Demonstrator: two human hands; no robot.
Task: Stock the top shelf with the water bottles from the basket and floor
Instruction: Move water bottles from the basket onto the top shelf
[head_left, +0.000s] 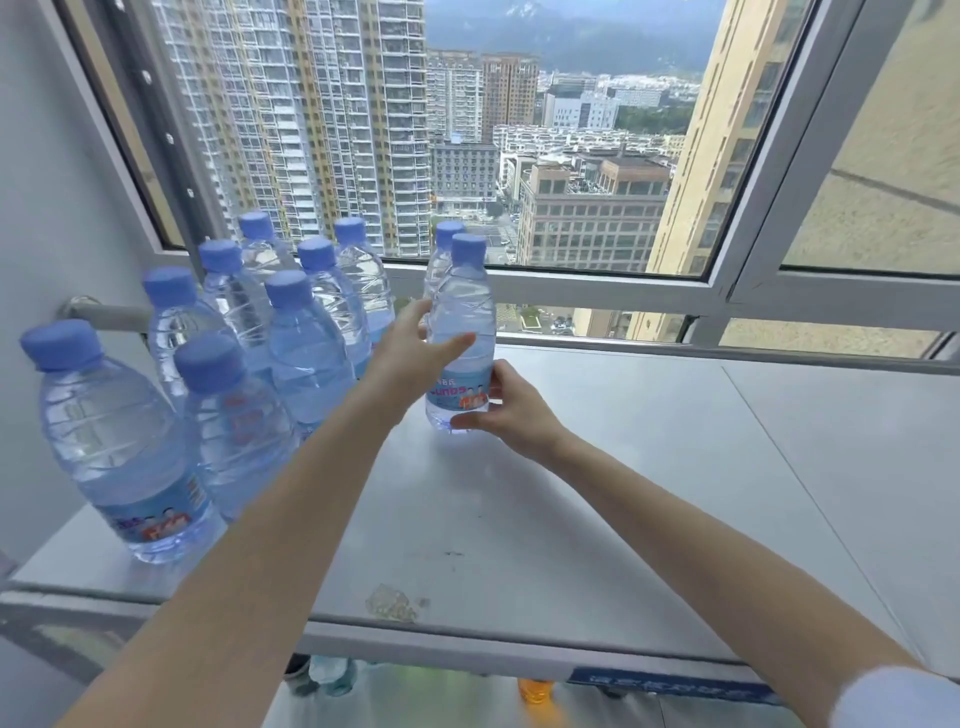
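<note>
I face a large window (441, 130) set in a pale grey metal frame (727, 291), daylight pouring through it. Beyond the glass stand tall apartment towers (311, 114), lower office blocks (587, 213) and hazy mountains (571, 26). Left of the window runs a plain grey wall (47, 182). Below the window a narrow lower pane (571, 319) shows what may be a street far down.
</note>
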